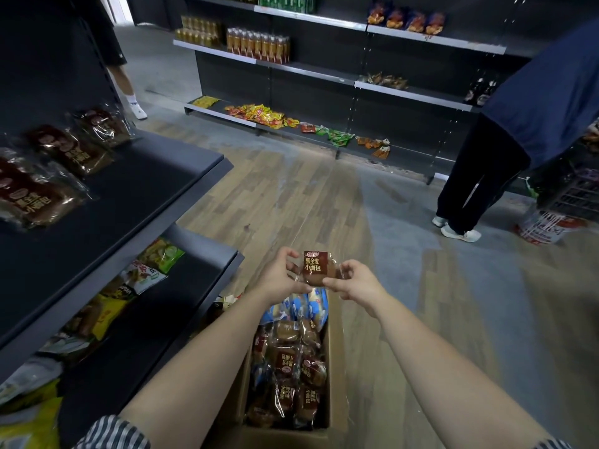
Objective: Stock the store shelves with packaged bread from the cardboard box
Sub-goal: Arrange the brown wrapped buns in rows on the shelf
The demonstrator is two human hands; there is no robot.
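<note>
Both hands, the left hand [281, 276] and the right hand [355, 281], pinch one small bread packet [316, 268] above the cardboard box [335, 377].

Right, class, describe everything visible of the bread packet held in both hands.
This small clear-plastic packet of brown bread has a dark red label with pale characters. It is upright, label facing the camera, above the open brown cardboard box. The left hand pinches its left edge, the right hand its right edge.
</note>
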